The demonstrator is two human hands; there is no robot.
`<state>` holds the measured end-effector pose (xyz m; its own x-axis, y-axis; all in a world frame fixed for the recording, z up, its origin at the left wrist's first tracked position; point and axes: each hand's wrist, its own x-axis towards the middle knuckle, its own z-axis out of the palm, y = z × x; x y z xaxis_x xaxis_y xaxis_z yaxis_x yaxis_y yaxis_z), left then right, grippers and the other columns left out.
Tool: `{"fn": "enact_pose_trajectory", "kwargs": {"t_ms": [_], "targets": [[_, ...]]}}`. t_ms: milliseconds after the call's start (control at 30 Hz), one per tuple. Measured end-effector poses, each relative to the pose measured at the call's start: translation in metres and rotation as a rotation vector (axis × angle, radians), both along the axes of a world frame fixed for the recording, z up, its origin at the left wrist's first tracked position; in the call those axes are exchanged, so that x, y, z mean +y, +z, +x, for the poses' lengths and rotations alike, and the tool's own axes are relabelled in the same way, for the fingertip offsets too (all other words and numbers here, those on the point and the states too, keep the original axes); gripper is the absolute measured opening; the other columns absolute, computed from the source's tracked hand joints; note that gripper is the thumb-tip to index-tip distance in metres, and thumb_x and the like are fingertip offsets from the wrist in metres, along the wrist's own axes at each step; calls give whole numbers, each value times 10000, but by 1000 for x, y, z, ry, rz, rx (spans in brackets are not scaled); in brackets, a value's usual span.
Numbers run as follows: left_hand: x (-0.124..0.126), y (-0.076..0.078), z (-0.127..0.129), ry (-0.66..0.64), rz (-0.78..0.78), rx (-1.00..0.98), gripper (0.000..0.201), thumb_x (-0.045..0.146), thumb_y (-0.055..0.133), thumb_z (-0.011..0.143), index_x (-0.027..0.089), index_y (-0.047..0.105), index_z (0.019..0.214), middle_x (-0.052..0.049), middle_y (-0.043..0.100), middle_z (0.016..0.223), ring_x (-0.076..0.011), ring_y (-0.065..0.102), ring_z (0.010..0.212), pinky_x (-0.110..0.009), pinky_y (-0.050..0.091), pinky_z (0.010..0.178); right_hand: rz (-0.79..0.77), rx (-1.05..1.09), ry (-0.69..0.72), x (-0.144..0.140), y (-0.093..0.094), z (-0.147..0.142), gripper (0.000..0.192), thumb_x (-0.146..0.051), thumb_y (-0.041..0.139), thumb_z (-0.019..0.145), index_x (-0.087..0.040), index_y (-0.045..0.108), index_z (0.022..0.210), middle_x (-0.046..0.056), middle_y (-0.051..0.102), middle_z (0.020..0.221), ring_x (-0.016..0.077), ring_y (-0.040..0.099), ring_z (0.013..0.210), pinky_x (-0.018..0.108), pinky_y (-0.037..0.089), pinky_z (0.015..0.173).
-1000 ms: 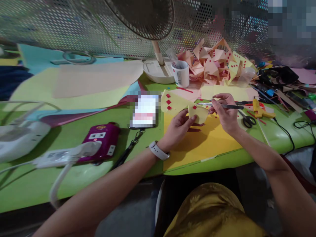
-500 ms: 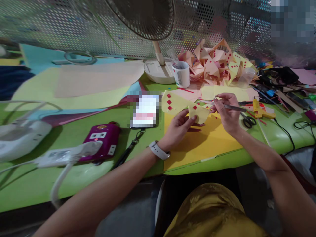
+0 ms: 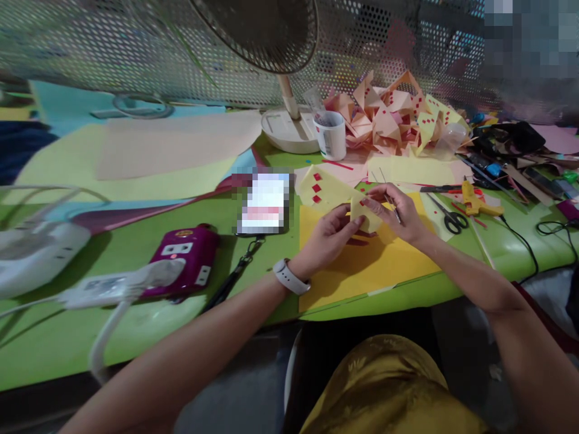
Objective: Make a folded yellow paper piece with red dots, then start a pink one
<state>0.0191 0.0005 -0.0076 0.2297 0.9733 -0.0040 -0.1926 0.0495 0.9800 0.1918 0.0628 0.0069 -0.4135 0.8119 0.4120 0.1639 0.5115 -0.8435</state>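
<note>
Though between two hands (image 3: 326, 239) (image 3: 408, 220), one paper (image 3: 359, 211)

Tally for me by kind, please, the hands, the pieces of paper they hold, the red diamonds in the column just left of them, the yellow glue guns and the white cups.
Hands: 2 (left hand, right hand)
Held yellow paper piece: 1
Red diamonds in that column: 3
Yellow glue gun: 1
White cup: 1
Total: 8

- A green table (image 3: 40, 361) is reflecting patches of pale light.
- A metal screen (image 3: 99, 54) (riddled with small holes) is standing behind the table.
- Dim grey floor (image 3: 465, 355) is showing below the table.
</note>
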Motion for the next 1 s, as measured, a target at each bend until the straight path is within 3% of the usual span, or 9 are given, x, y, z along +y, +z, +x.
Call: {"fn": "enact_pose_trajectory", "kwargs": {"t_ms": [233, 667, 867, 1000], "targets": [[-1, -1, 1, -36, 20, 32, 450, 505, 699, 849, 181, 589, 1140, -43, 727, 874, -234, 764, 826, -347, 654, 733, 19, -41, 46, -1, 4, 1, 317, -526, 645, 894, -210, 635, 867, -7, 666, 799, 128, 588, 728, 273, 461, 677], [0, -1, -1, -40, -17, -14, 443, 484, 737, 825, 186, 584, 1115, 2, 693, 780, -203, 762, 739, -318, 645, 723, -7, -40, 95, 5, 5, 5, 288, -494, 652, 900, -207, 655, 874, -13, 665, 799, 123, 576, 722, 272, 441, 691], [2, 1, -4, 10, -8, -14, 528, 533, 769, 778, 178, 621, 1140, -40, 738, 878, -210, 752, 781, -341, 643, 755, -35, -76, 47, 5, 8, 6, 371, -557, 629, 892, -186, 644, 881, 3, 642, 796, 130, 546, 713, 277, 424, 680], [3, -1, -4, 39, 20, -18, 483, 518, 765, 791, 177, 656, 1114, -55, 744, 944, -208, 738, 817, -374, 628, 818, -42, -100, 44, 3, 13, 7, 388, -568, 639, 878, -182, 641, 912, 17, 654, 830, 138, 557, 750, 284, 433, 709]]}}
